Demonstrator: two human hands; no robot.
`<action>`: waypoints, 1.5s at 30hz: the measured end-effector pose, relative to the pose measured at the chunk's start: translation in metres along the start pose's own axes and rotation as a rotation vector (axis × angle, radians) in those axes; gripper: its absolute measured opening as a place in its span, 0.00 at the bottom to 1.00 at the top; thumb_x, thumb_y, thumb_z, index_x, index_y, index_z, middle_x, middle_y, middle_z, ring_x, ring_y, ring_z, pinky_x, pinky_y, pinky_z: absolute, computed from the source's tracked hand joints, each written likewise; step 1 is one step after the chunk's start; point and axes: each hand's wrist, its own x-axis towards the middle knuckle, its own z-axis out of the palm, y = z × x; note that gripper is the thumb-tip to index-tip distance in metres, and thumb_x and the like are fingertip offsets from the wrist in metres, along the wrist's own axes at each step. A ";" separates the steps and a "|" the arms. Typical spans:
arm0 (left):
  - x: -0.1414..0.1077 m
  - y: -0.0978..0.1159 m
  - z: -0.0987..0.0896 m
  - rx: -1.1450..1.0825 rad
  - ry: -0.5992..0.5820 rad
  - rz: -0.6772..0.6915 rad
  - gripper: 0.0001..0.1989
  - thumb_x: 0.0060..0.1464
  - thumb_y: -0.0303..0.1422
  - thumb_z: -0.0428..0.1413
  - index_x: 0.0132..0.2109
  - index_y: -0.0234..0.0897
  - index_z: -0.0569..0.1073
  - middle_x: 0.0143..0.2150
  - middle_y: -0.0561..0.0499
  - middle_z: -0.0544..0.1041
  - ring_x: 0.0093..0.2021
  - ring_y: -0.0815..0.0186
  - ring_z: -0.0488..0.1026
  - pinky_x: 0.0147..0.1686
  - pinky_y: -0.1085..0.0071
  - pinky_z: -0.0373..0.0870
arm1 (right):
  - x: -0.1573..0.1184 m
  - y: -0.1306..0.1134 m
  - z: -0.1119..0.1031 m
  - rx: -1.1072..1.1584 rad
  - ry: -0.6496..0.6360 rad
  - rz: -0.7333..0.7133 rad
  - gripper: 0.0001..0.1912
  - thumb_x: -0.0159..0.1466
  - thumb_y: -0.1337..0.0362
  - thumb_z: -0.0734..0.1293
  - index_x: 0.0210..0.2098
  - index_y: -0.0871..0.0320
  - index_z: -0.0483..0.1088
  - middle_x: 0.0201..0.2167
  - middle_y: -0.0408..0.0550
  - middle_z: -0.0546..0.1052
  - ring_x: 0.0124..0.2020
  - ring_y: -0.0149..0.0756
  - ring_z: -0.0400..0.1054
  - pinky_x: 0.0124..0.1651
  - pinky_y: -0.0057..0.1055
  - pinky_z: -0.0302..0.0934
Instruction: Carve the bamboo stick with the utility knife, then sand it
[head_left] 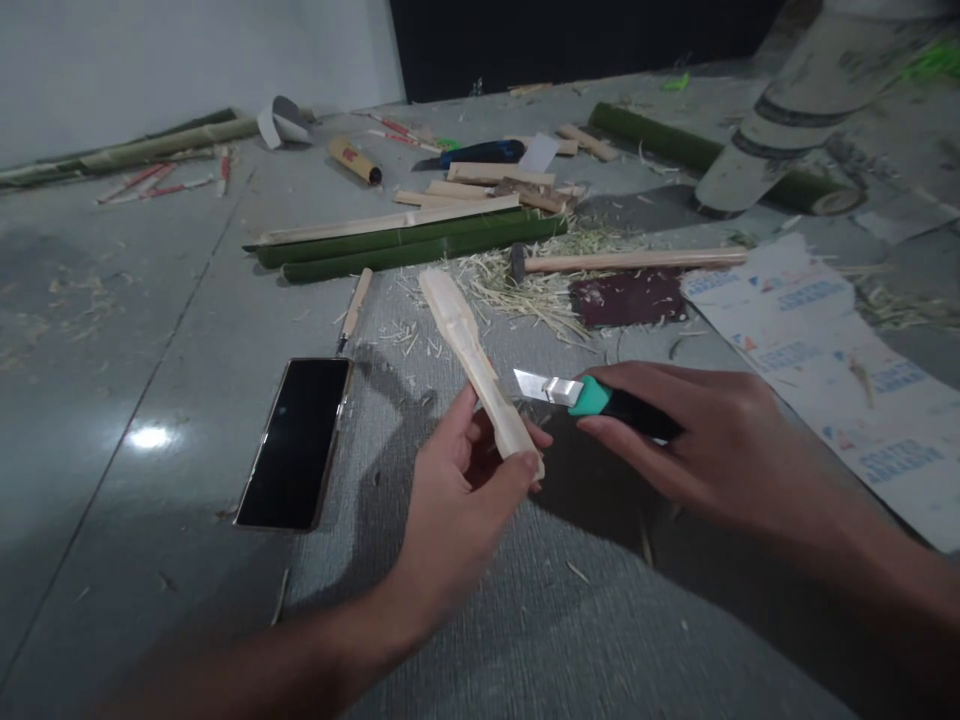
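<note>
Grey floor [187, 560], shavings [502, 290] scattered. Wood piece [480, 368] above floor, lower end clamped in left hand [461, 485] — probably light, stiff, weakest at narrow middle; grip lower end. Right hand [705, 425] wrapped around knife [592, 397].

Dim, greyish lighting overall, 1 white glare spot [150, 437] on the floor [480, 640] at left, dark shadow [600, 520] beneath the right hand [690, 430], left forearm [322, 640] and upper-right corner blurred.
</note>
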 end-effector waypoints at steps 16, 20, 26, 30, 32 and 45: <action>0.002 0.004 0.000 0.093 0.048 0.011 0.11 0.64 0.30 0.63 0.53 0.40 0.81 0.34 0.53 0.83 0.29 0.72 0.75 0.28 0.80 0.74 | 0.000 0.001 -0.001 0.006 0.017 -0.009 0.11 0.74 0.55 0.65 0.44 0.55 0.73 0.31 0.47 0.80 0.27 0.36 0.74 0.28 0.31 0.60; 0.001 0.003 -0.001 0.055 0.026 -0.032 0.19 0.64 0.32 0.63 0.61 0.41 0.77 0.34 0.52 0.83 0.28 0.72 0.77 0.25 0.81 0.73 | -0.001 0.002 0.000 0.018 0.026 -0.002 0.11 0.73 0.54 0.65 0.45 0.55 0.73 0.31 0.46 0.80 0.27 0.36 0.73 0.28 0.32 0.60; 0.000 0.005 0.000 0.043 0.021 -0.029 0.18 0.64 0.32 0.63 0.60 0.40 0.76 0.34 0.52 0.83 0.28 0.72 0.76 0.26 0.80 0.73 | -0.002 0.002 0.000 0.039 0.011 0.012 0.11 0.73 0.55 0.65 0.45 0.55 0.74 0.33 0.47 0.81 0.27 0.36 0.74 0.29 0.33 0.61; 0.001 0.004 -0.001 0.106 0.059 -0.024 0.12 0.64 0.31 0.62 0.54 0.39 0.78 0.32 0.54 0.80 0.26 0.74 0.72 0.25 0.81 0.70 | -0.001 0.001 0.000 0.035 0.016 -0.002 0.11 0.74 0.56 0.64 0.44 0.56 0.73 0.30 0.45 0.79 0.26 0.35 0.72 0.28 0.32 0.59; 0.001 0.003 -0.002 0.181 0.087 0.004 0.07 0.64 0.31 0.61 0.48 0.39 0.79 0.30 0.56 0.77 0.26 0.74 0.68 0.25 0.81 0.66 | -0.001 0.001 0.000 0.042 0.036 -0.016 0.11 0.74 0.56 0.64 0.43 0.56 0.73 0.28 0.44 0.78 0.25 0.34 0.71 0.27 0.31 0.58; 0.006 -0.004 -0.009 0.029 0.193 0.148 0.08 0.65 0.38 0.62 0.39 0.38 0.80 0.32 0.55 0.72 0.34 0.72 0.67 0.35 0.78 0.66 | -0.012 0.004 -0.013 -0.187 0.379 0.112 0.14 0.73 0.50 0.64 0.46 0.53 0.73 0.21 0.41 0.67 0.20 0.35 0.61 0.26 0.37 0.49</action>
